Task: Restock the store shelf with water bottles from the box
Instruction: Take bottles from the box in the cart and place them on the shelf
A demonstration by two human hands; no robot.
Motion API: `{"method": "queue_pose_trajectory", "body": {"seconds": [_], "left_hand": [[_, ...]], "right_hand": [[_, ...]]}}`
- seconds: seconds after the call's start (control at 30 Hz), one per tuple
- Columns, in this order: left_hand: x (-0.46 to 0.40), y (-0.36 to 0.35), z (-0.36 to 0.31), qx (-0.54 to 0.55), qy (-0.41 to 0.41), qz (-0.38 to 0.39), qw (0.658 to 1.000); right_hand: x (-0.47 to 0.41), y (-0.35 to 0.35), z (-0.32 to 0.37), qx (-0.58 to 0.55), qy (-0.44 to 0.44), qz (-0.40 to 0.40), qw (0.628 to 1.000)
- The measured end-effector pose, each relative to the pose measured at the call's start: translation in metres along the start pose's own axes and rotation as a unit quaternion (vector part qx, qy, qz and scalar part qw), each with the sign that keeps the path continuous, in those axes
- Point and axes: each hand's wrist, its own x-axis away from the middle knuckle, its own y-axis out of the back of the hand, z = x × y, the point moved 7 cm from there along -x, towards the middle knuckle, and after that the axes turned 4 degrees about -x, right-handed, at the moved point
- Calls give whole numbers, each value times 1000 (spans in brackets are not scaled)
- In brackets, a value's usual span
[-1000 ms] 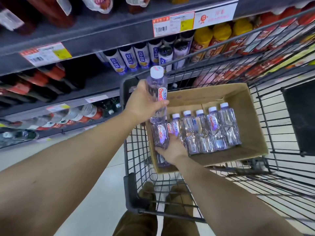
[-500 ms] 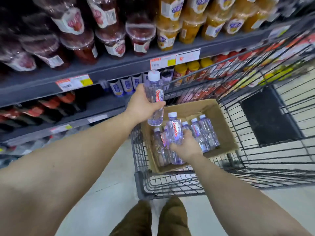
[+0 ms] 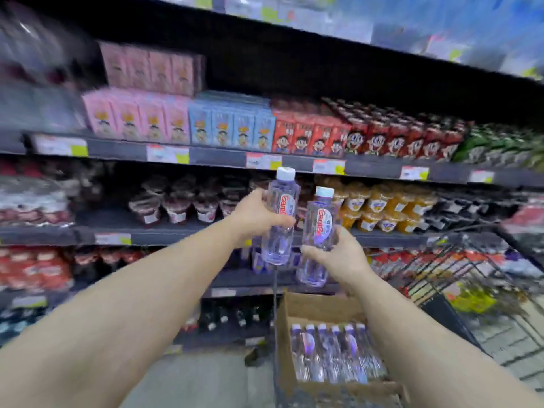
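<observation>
My left hand (image 3: 253, 214) grips a clear water bottle (image 3: 280, 219) with a white cap and red label, held upright in front of the shelves. My right hand (image 3: 335, 257) grips a second water bottle (image 3: 318, 231) just to its right, slightly lower and tilted. Below them the cardboard box (image 3: 297, 310) sits in the cart, with several more bottles (image 3: 335, 354) lying in a row inside. The store shelf (image 3: 235, 284) behind the held bottles is dark, and a few small bottles stand at its back.
The wire shopping cart (image 3: 459, 266) stands to the right under the box. Upper shelves hold pink, blue and red drink cartons (image 3: 232, 125), and cups of red and orange jelly (image 3: 379, 204). Red-labelled bottles (image 3: 32, 269) fill the left shelf. The view is blurred.
My right hand lifted a second bottle out of the box and raised it beside the first. Both hands moved up toward the shelves, and the view tilted upward.
</observation>
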Motion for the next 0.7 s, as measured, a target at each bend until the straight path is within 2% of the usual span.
{"method": "queue_pose_trajectory", "body": {"seconds": [0.13, 0.27, 0.5, 0.7], "left_hand": [[62, 96, -47, -4, -22, -46, 999], [110, 207, -56, 10, -31, -107, 994], [219, 404, -46, 46, -27, -221, 974], [287, 597, -21, -4, -22, -279, 960]], "right_hand": [[34, -10, 123, -10, 81, 23, 996], [58, -45, 235, -10, 165, 41, 985], [127, -179, 422, -59, 316, 130, 938], [170, -325, 566, -108, 362, 229, 897]]}}
